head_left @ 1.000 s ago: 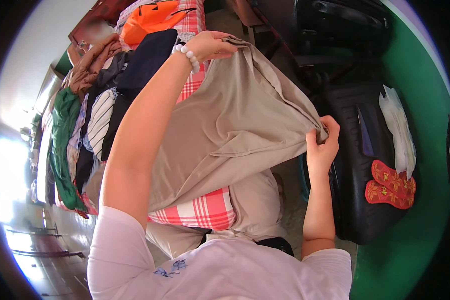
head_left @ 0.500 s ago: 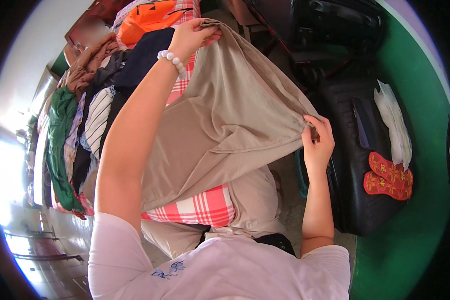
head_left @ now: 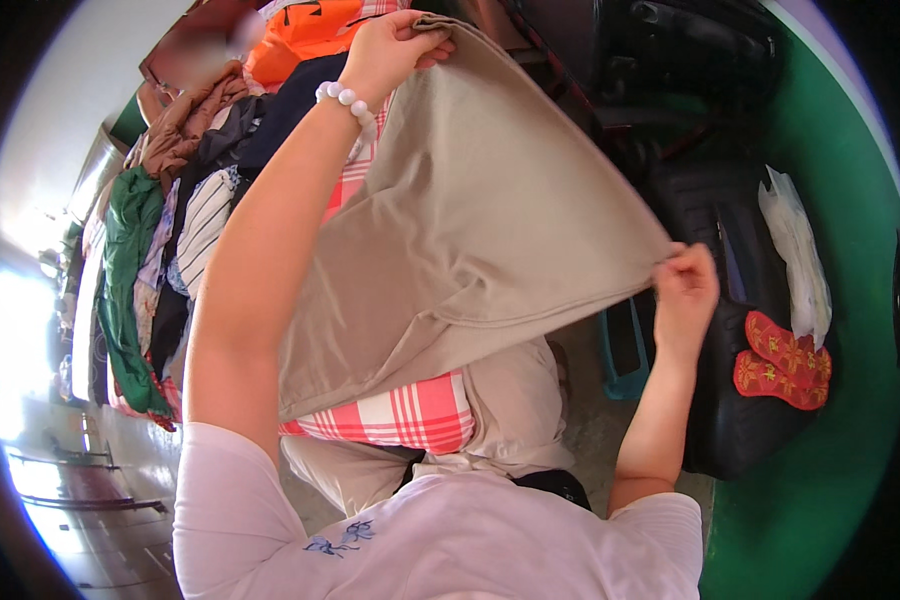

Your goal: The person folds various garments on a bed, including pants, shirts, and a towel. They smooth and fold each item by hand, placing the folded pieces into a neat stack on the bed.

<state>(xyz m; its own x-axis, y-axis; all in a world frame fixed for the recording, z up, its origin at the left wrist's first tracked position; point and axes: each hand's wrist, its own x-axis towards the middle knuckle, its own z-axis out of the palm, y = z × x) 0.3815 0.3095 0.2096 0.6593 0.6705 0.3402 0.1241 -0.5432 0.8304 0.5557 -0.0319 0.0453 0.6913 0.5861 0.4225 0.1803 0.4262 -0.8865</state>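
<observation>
A khaki piece of clothing point(head_left: 470, 190), perhaps trousers or a skirt, is stretched between my two hands. My left hand point(head_left: 395, 55), with white beads at the wrist, pinches its far corner at the top. At the right, my right hand point(head_left: 688, 285) grips another corner, slightly blurred. The edge between both hands is pulled nearly straight. The cloth hangs toward me over a red-and-white checked cover point(head_left: 410, 415) by my knees. Its near left part lies beneath my left forearm, partly hidden.
Piled clothes lie at the left, among them a green garment point(head_left: 125, 280), a striped one point(head_left: 205, 225) and a brown one point(head_left: 185, 130). An orange bag point(head_left: 295, 45) is at the back. Right: a black suitcase point(head_left: 710, 420), red insoles point(head_left: 785, 365), a clear plastic packet point(head_left: 798, 260) and a teal plastic object point(head_left: 625, 355).
My right hand has moved right and slightly nearer to me, pulling the cloth tauter. My left hand has risen a little farther away. Folds in the cloth have smoothed.
</observation>
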